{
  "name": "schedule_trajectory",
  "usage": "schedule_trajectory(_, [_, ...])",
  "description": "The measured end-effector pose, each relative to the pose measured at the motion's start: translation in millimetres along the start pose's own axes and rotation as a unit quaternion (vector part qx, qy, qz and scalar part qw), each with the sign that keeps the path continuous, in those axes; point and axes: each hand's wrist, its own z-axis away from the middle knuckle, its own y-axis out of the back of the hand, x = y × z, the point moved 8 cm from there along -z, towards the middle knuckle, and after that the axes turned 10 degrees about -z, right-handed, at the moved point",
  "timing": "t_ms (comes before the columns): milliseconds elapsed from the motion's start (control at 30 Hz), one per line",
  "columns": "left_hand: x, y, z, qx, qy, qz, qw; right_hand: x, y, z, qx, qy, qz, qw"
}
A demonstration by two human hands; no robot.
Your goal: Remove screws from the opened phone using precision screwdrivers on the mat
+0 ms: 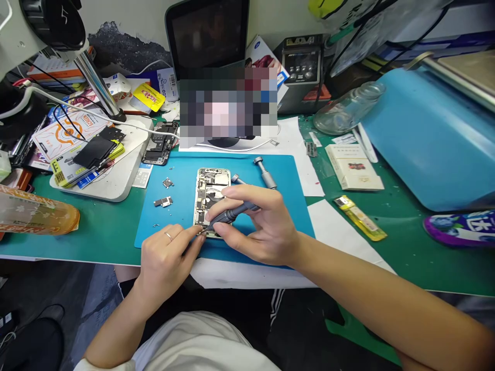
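Observation:
An opened phone (213,193) lies on the blue mat (181,165), its inner boards showing. My right hand (266,226) grips a grey precision screwdriver (234,212) slanted down to the left, its tip at the phone's lower left end. My left hand (170,255), with a ring on one finger, has thumb and forefinger pinched together at that same corner, by the screwdriver tip. Whatever sits between those fingertips is too small to make out. Left of the phone are a metal bracket part (163,201) and a smaller one (167,182). A second grey screwdriver (265,174) rests beyond my right hand.
Behind the mat stand a dark screen (207,36) and another phone's innards (160,143). A microscope stand (96,82) is at left, near an orange-patterned cup (36,211). To the right are a glass jar (348,109), a cigarette box (353,166) and a yellow packet (360,218).

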Motion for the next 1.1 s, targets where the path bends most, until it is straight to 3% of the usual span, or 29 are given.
schedule_trajectory(1100, [-3.3, 4.8, 6.2, 0.026, 0.019, 0.019, 0.999, 1.8, 2.1, 0.1, 0.009, -0.015, -0.015, 1.0])
